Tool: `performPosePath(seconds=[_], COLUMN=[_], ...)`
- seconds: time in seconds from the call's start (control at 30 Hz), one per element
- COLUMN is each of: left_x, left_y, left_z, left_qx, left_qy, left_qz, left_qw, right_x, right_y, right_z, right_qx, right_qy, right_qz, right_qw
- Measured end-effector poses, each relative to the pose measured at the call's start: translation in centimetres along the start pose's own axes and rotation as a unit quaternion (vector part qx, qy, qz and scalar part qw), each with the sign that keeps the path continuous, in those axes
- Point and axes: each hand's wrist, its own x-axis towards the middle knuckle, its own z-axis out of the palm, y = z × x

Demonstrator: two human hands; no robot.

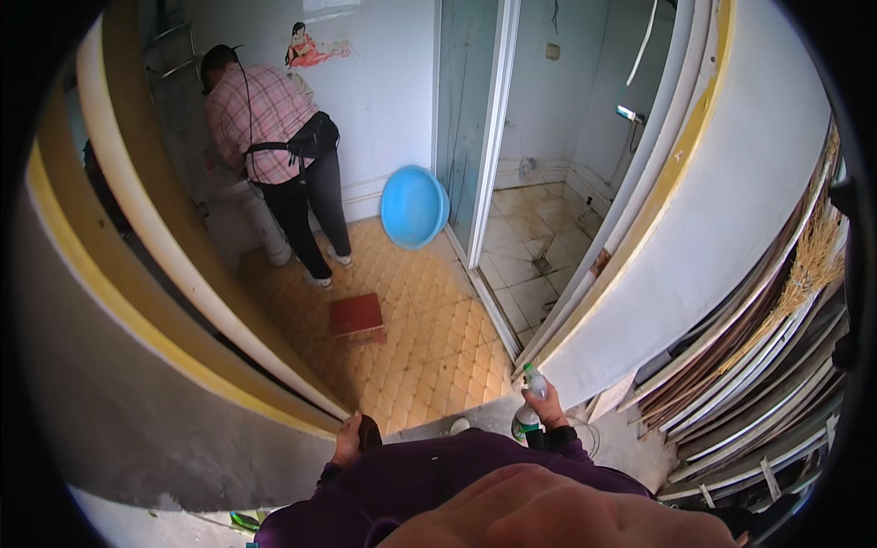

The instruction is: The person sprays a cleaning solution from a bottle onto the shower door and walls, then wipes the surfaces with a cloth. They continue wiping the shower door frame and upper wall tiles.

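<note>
My right hand (550, 409) is wrapped round a clear plastic bottle (537, 384) with a green cap and a green label, held upright by the right side of the doorway. By the left door edge, my left hand (346, 442) is closed against a dark brown, rounded thing (369, 433). Its kind does not show, and part of it is hidden behind the hand. Both hands are low in front of my purple top (429, 475).
Beyond the doorway, a person in a checked shirt (269, 110) bends over a washbasin. A red stool (356, 315) stands on the tan tiled floor. A blue basin (413, 208) leans by a sliding glass door (464, 119). Boards and a straw broom (813, 260) lean at right.
</note>
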Motion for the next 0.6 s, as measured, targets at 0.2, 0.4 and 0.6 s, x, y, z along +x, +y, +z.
performPosePath(seconds=[0.2, 0.4, 0.6], left_x=[8.8, 16.0, 25.2], left_y=[9.0, 16.7, 23.6], left_z=[7.4, 11.8, 16.1], left_qx=[-0.026, -0.155, 0.127], left_qy=[-0.094, -0.178, -0.173], left_qz=[0.043, 0.008, 0.197], left_qw=[0.994, 0.972, 0.957], right_x=[11.6, 20.8, 29.5], right_y=[-2.4, -7.6, -16.1], right_z=[-0.9, -2.1, 2.2], right_qx=[-0.034, -0.075, -0.066], right_qy=[0.000, -0.018, -0.085], right_qz=[-0.035, -0.051, -0.132], right_qw=[0.999, 0.996, 0.985])
